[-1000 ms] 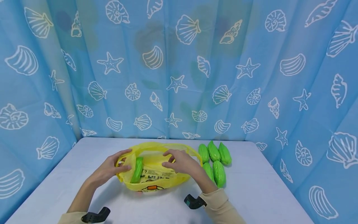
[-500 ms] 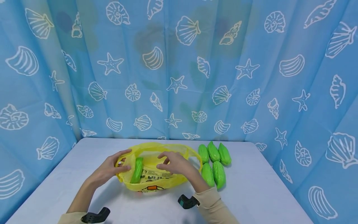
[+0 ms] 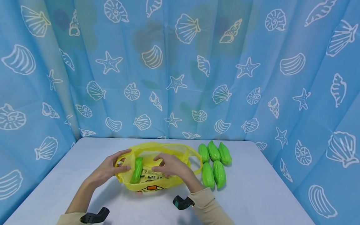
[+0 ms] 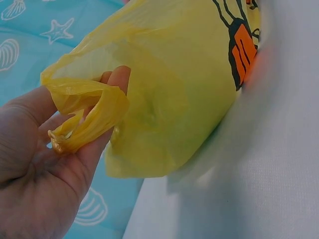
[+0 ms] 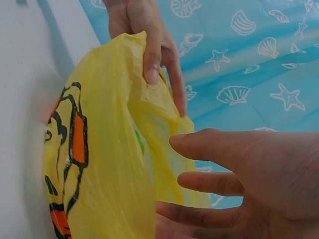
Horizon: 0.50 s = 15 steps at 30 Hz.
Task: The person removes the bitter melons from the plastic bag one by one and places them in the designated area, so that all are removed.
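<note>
A thin yellow plastic bag [image 3: 127, 185] lies on the white table with its mouth wide. My left hand [image 3: 108, 167] holds the bag's left rim, and the yellow handle loop passes around its fingers in the left wrist view. Inside the bag, near that hand, is a shiny green gourd [image 3: 137, 170]; a sliver of the gourd [image 5: 139, 143] shows in the right wrist view. Over the bag's mouth hovers my right hand [image 3: 170, 165], its fingers loosely bent and parted. Nothing shows between thumb and fingers of the right hand [image 5: 259, 174] in its wrist view.
To the right of the bag lie several similar green gourds [image 3: 219, 173] in two rows. Black print and an orange patch [image 4: 243, 56] mark the bag's front. A blue shell-patterned curtain [image 3: 180, 62] surrounds the white table [image 3: 258, 187] at the back and sides.
My right hand has moved left across the bag's mouth, uncovering more of the nearby gourds. The left hand keeps its hold on the rim. The bag and gourds look unmoved.
</note>
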Available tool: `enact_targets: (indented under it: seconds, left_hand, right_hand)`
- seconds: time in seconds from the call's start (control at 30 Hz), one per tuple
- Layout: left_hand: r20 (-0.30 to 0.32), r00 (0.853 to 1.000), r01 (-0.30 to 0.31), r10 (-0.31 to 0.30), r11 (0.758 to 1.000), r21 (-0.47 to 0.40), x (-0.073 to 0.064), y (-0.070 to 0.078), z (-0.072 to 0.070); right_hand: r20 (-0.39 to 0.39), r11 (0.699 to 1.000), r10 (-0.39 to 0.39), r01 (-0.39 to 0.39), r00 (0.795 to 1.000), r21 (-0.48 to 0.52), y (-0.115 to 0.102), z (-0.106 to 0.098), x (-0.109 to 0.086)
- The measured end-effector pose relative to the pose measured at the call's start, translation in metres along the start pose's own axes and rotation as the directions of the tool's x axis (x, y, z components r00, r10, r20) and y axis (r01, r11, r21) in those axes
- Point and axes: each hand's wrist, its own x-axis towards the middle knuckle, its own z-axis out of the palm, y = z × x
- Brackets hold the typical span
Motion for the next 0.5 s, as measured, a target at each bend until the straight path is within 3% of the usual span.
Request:
enact_targets:
  seconds: [0.23, 0.5]
  left_hand:
    - [0.002, 1.000, -0.011, 0.011, 1.000, 0.006, -0.001, 0.002, -0.001]
    - [0.007, 1.000, -0.005, 0.005, 1.000, 0.004, -0.003, 0.002, 0.000]
  right_hand:
    - [0.014, 1.000, 0.013, -0.012, 1.000, -0.026, -0.004, 0.009, 0.008]
    - [0.035, 0.999, 0.030, -0.031, 0.999, 0.033, -0.008, 0.019, 0.017]
